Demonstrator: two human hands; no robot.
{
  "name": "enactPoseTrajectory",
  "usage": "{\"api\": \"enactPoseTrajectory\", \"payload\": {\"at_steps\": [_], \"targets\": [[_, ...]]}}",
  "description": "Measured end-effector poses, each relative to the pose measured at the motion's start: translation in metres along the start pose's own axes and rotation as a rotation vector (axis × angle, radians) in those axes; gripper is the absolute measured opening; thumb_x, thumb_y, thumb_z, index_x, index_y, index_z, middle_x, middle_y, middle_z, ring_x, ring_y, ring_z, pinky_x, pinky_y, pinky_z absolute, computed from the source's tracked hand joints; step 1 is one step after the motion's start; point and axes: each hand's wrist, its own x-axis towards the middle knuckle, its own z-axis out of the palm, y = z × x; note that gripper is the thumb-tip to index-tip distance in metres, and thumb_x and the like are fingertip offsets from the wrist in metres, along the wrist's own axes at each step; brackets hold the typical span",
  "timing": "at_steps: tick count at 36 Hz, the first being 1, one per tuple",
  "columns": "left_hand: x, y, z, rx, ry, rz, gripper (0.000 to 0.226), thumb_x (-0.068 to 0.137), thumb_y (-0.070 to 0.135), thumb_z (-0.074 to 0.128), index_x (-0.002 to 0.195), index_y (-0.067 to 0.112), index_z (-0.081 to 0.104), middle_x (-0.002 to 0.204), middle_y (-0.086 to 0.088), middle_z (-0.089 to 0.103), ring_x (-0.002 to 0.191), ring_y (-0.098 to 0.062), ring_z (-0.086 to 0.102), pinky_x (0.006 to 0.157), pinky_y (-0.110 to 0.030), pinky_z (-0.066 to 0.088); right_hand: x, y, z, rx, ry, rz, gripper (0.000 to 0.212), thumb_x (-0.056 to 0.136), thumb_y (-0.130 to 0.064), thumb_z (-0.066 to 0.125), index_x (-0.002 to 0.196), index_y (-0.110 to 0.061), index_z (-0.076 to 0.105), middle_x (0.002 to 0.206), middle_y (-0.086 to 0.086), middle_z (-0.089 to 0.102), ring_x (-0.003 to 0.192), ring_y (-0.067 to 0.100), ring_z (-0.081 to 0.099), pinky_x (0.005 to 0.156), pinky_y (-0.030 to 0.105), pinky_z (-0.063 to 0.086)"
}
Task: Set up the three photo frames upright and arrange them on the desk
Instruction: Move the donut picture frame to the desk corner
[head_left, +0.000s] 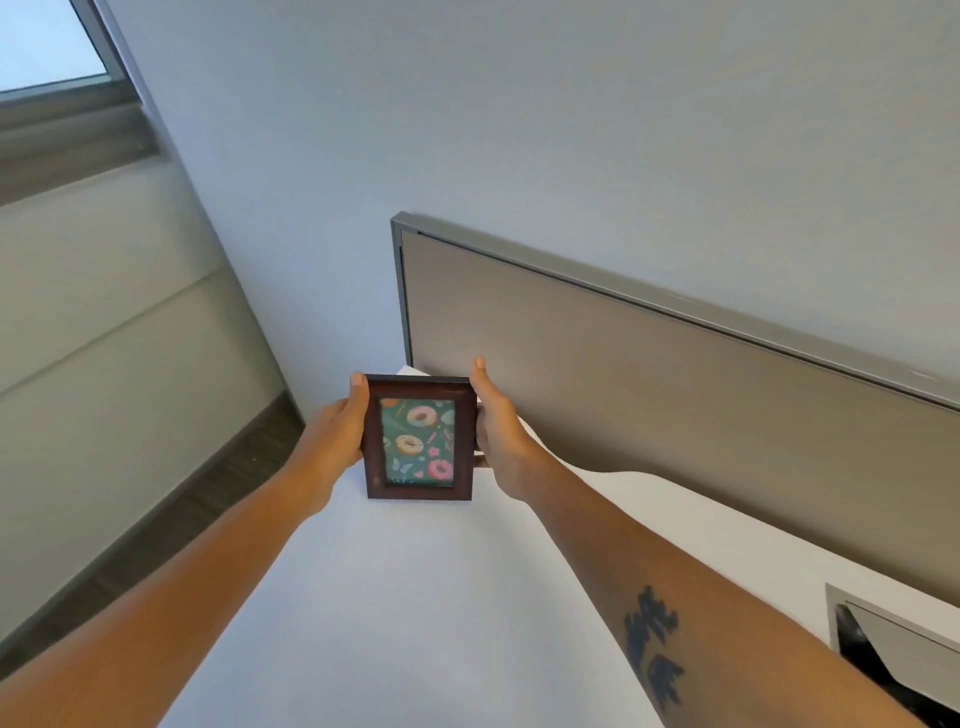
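Observation:
A small dark brown photo frame (418, 437) with a green doughnut picture stands upright near the far left corner of the white desk (395, 613), its bottom edge on the surface. My left hand (343, 431) grips its left side with the thumb along the front edge. My right hand (493, 431) holds the right side, thumb raised above the top corner. Only this one frame is in view; its back stand is hidden.
A beige partition panel (675, 395) with a grey metal rim runs along the desk's far right side. A grey cable cut-out (893, 654) sits at the desk's right edge. The desk's left edge drops to dark floor (171, 519) beside a wall and window.

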Motion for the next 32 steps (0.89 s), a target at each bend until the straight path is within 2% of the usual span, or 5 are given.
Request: {"api": "enactPoseTrajectory", "payload": {"at_steps": [11, 17, 22, 28, 32], "targets": [[0.039, -0.003, -0.019, 0.005, -0.020, -0.022, 0.049, 0.099, 0.069, 0.033, 0.103, 0.033, 0.065, 0.106, 0.007, 0.072, 0.120, -0.025, 0.064, 0.118, -0.049, 0.043, 0.045, -0.008, 0.018, -0.021, -0.038, 0.050, 0.092, 0.082, -0.099, 0.036, 0.126, -0.029, 0.077, 0.116, -0.001, 0.084, 0.118, 0.022, 0.075, 0.111, 0.049, 0.047], [0.044, 0.000, -0.019, 0.003, -0.019, -0.030, 0.048, 0.100, 0.068, 0.032, 0.101, 0.032, 0.064, 0.101, 0.008, 0.070, 0.118, -0.025, 0.063, 0.118, -0.049, 0.043, 0.053, -0.013, 0.020, -0.034, -0.057, 0.084, 0.091, 0.083, -0.096, 0.039, 0.129, -0.028, 0.077, 0.116, 0.000, 0.084, 0.117, 0.022, 0.075, 0.087, 0.041, 0.049], [0.040, -0.001, -0.016, 0.009, -0.018, -0.065, 0.052, 0.100, 0.069, 0.028, 0.098, 0.033, 0.065, 0.104, 0.005, 0.071, 0.114, -0.023, 0.063, 0.116, -0.047, 0.043, 0.054, -0.011, 0.020, -0.065, -0.061, 0.101, 0.093, 0.080, -0.097, 0.039, 0.126, -0.027, 0.078, 0.113, 0.001, 0.084, 0.115, 0.022, 0.075, 0.084, 0.041, 0.048], [0.039, -0.004, -0.015, 0.025, -0.012, -0.071, 0.052, 0.099, 0.068, 0.029, 0.099, 0.031, 0.064, 0.112, 0.001, 0.069, 0.113, -0.022, 0.063, 0.114, -0.046, 0.044, 0.048, -0.012, 0.018, -0.095, -0.067, 0.119, 0.096, 0.080, -0.100, 0.035, 0.122, -0.026, 0.080, 0.115, 0.003, 0.083, 0.116, 0.024, 0.074, 0.092, 0.046, 0.048], [0.039, -0.004, -0.014, 0.040, -0.006, -0.066, 0.057, 0.099, 0.069, 0.029, 0.108, 0.027, 0.067, 0.110, 0.002, 0.072, 0.114, -0.022, 0.065, 0.115, -0.046, 0.044, 0.041, -0.015, 0.017, -0.134, -0.047, 0.105, 0.099, 0.080, -0.103, 0.026, 0.126, -0.030, 0.074, 0.130, 0.002, 0.074, 0.125, 0.028, 0.065, 0.113, 0.058, 0.038]]}}
